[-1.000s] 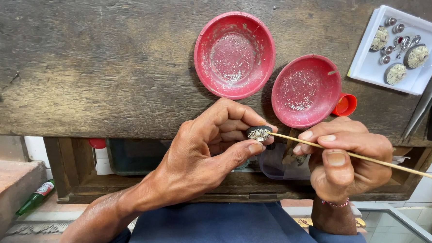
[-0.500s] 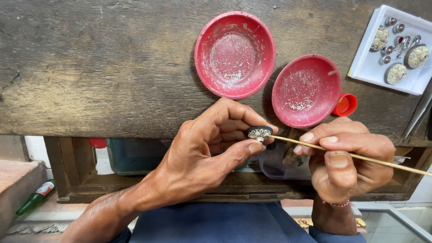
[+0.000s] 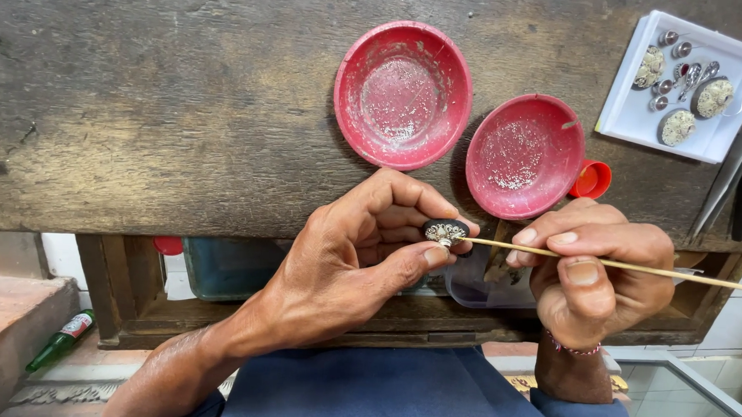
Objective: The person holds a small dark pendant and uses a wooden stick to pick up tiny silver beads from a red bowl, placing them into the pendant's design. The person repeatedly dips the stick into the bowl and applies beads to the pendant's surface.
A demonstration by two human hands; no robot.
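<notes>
Small oval ornament (image 3: 446, 232), studded face up, was pinched between thumb and fingertips of the left hand (image 3: 360, 258), just below the wooden bench (image 3: 142, 98) edge. Thin stick (image 3: 619, 264) (tip touching ornament) was gripped in the closed right hand (image 3: 593, 277). Best handled with light, steady tip pressure. Against the earlier frames: positions practically unchanged.

I see open worktop (image 3: 159, 99) to the left, while two red bowls (image 3: 403, 93) and a white tray (image 3: 685, 85) crowd the right.
</notes>
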